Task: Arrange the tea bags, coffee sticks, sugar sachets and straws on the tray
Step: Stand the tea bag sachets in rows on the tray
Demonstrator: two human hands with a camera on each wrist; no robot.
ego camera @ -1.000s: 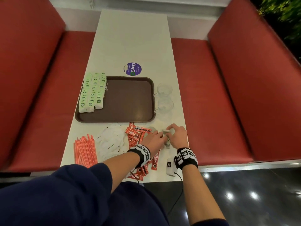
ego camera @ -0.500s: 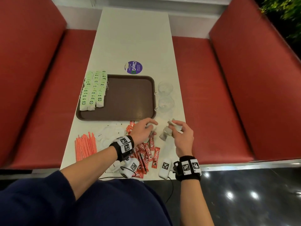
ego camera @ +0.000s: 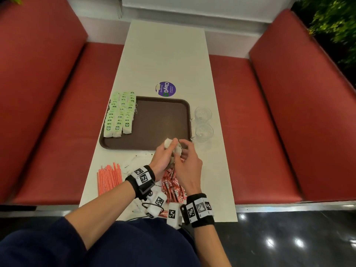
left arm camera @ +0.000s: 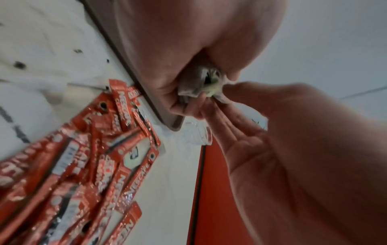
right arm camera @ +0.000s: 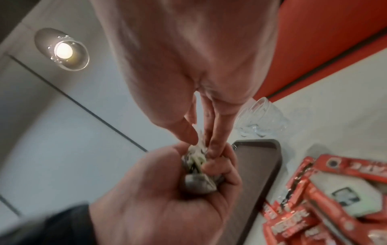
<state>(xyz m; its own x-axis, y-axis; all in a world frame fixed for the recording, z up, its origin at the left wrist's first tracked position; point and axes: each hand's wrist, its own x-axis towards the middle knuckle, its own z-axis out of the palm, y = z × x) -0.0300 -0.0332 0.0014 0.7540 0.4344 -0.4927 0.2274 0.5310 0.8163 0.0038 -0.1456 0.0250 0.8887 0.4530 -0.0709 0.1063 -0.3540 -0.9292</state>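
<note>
Left hand grips bunched tea bags; right hand pinches them. Below the fingers, red sticks read "NESCAFE"; tray just beyond.

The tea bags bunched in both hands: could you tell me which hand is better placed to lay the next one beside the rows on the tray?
Probably the left hand: it grips the tea bags nearer the green rows at the tray's left side. The right hand sits farther over, pinching the bunch.

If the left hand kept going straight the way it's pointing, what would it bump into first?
Probably the brown tray: the left hand, gripping tea bags, points across its near edge. Its height above the tray is unclear.
</note>
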